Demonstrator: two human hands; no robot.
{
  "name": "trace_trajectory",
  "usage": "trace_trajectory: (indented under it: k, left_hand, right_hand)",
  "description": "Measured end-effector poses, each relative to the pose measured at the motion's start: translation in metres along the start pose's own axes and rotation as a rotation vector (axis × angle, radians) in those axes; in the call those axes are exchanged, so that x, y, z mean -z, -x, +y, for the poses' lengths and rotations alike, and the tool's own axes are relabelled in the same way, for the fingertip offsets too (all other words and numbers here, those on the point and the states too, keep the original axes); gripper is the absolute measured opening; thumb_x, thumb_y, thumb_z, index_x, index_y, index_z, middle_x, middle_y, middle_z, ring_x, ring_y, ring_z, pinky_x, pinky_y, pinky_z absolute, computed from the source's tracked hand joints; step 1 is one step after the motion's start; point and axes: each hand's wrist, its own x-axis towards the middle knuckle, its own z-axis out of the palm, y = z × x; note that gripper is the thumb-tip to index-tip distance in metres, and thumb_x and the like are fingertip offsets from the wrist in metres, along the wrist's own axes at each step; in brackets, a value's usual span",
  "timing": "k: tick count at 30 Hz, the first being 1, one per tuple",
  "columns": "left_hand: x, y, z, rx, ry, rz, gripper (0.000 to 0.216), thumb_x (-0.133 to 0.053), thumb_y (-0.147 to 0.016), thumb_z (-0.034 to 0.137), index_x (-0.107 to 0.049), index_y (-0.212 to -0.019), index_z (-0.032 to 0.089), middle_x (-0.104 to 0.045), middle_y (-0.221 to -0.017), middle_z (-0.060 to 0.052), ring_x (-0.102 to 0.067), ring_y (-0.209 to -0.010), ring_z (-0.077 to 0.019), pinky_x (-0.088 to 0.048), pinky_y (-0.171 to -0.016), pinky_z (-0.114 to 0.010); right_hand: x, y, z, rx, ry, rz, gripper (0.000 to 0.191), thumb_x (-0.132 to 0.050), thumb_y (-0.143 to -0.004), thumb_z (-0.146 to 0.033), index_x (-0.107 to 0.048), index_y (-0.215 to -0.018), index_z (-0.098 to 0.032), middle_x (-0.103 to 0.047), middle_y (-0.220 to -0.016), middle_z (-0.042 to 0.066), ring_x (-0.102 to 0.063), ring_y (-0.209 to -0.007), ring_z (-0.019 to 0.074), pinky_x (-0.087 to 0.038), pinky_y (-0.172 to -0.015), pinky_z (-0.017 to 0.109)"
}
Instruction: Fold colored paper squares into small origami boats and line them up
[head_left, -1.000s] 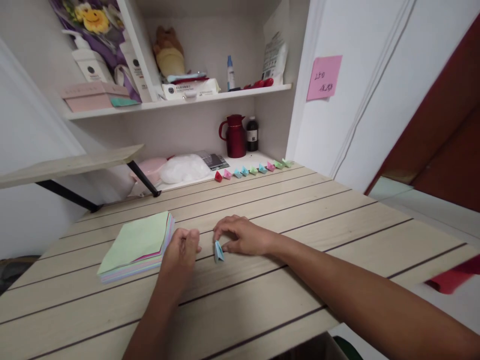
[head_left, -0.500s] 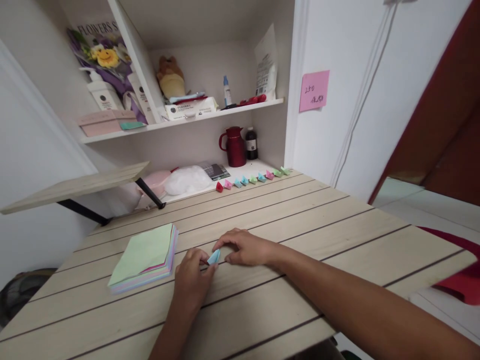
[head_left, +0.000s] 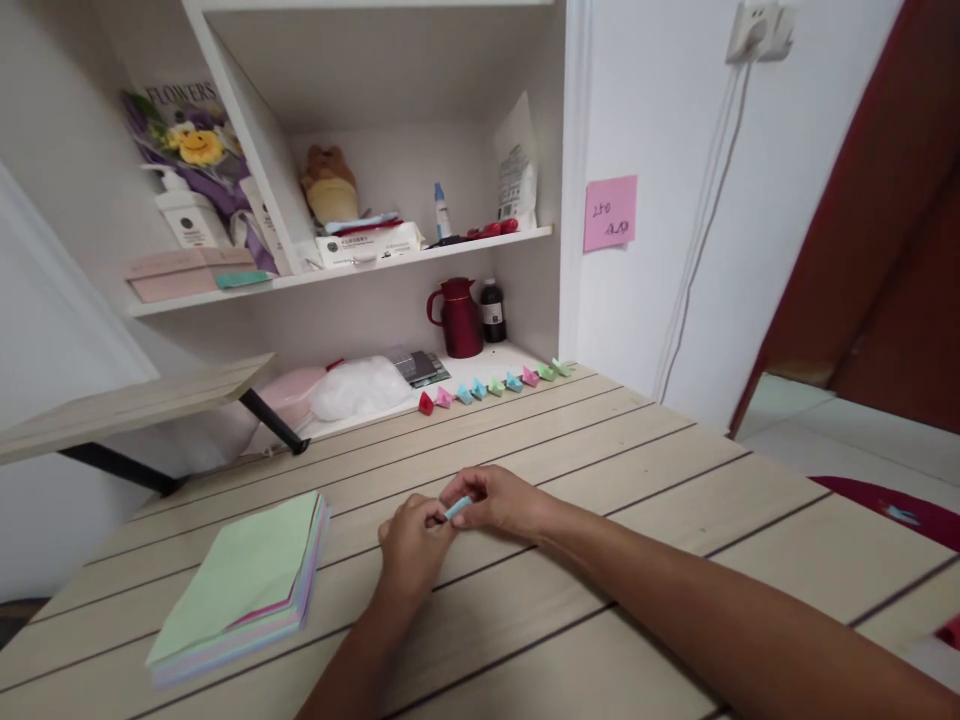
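Note:
A small folded piece of light blue paper (head_left: 458, 508) is held between my two hands, just above the middle of the wooden table. My left hand (head_left: 417, 535) pinches its near left end with bent fingers. At the other end, my right hand (head_left: 491, 500) has its thumb and fingers closed on the paper. Fingers cover both ends, so its full shape is hidden. Left of my hands lies a thick stack of coloured paper (head_left: 240, 570) with a light green sheet on top. Along the table's far edge stands a row of several small folded paper boats (head_left: 495, 386).
A raised wooden shelf (head_left: 142, 400) on black brackets stands at the table's back left. Behind the table, a white cabinet (head_left: 337, 278) holds a dark red jug (head_left: 460, 318), a dark bottle (head_left: 492, 310) and a white plastic bag (head_left: 364, 388). A pink note (head_left: 610, 212) hangs on the wall.
My right hand has closed on the blue paper; it was apart from it before. The paper has turned and now lies between both hands. The camera view has shifted slightly.

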Motion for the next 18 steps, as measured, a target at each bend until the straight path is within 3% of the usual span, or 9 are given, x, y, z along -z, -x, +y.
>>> trace_trajectory:
  k: [3,5,9,13,15,18]
  left_hand:
    - [-0.005,0.003,0.003,-0.050,0.028,-0.033,0.010,-0.063,-0.073,0.029,-0.065,-0.064,0.024,-0.067,-0.086,-0.001,-0.063,-0.089,-0.0197,-0.045,-0.082,-0.033]
    - [-0.006,0.005,0.001,-0.095,0.107,-0.038,0.008,-0.062,-0.073,0.029,-0.068,-0.075,0.024,-0.068,-0.091,-0.003,-0.063,-0.090,-0.0214,-0.046,-0.085,-0.037]
    - [-0.008,0.006,-0.001,-0.028,0.180,0.008,0.037,-0.067,-0.068,0.027,-0.063,-0.104,0.023,-0.069,-0.098,-0.005,-0.063,-0.092,-0.0243,-0.046,-0.089,-0.045]
    - [-0.012,0.006,-0.004,0.008,0.195,-0.026,0.051,-0.072,-0.067,0.028,-0.057,-0.116,0.023,-0.069,-0.100,-0.005,-0.063,-0.096,-0.0255,-0.043,-0.095,-0.048]
    - [-0.014,0.006,-0.006,0.023,0.224,-0.034,0.052,-0.072,-0.069,0.034,-0.057,-0.118,0.024,-0.069,-0.100,-0.005,-0.064,-0.095,-0.0260,-0.044,-0.094,-0.048]
    - [-0.013,0.007,-0.006,0.000,0.191,-0.059,0.042,-0.068,-0.074,0.036,-0.061,-0.114,0.026,-0.068,-0.103,-0.005,-0.062,-0.100,-0.0270,-0.041,-0.096,-0.049]
  right_hand:
    - [0.006,0.003,0.002,0.007,0.088,0.037,0.012,-0.075,-0.064,-0.019,-0.069,-0.073,-0.014,-0.062,-0.064,-0.001,-0.056,-0.064,0.0127,-0.045,-0.064,0.025]
    - [0.012,0.007,0.001,0.043,0.253,0.046,0.007,-0.072,-0.068,-0.017,-0.071,-0.075,-0.015,-0.063,-0.067,0.000,-0.055,-0.064,0.0123,-0.045,-0.064,0.024]
    - [0.017,0.014,-0.004,0.124,0.424,0.044,0.035,-0.072,-0.063,-0.006,-0.070,-0.095,-0.018,-0.064,-0.089,0.001,-0.058,-0.079,0.0141,-0.047,-0.070,0.023]
    - [0.011,0.017,-0.007,0.183,0.430,-0.010,0.048,-0.064,-0.069,-0.001,-0.064,-0.112,-0.022,-0.064,-0.096,0.001,-0.060,-0.085,0.0140,-0.049,-0.077,0.024]
    - [0.012,0.017,-0.010,0.173,0.451,0.018,0.047,-0.064,-0.074,-0.005,-0.061,-0.117,-0.023,-0.064,-0.104,0.003,-0.060,-0.086,0.0143,-0.050,-0.078,0.026]
    - [0.022,0.019,-0.018,0.113,0.664,0.086,0.027,-0.064,-0.084,-0.024,-0.065,-0.111,-0.021,-0.064,-0.104,0.007,-0.060,-0.089,0.0179,-0.048,-0.082,0.031]
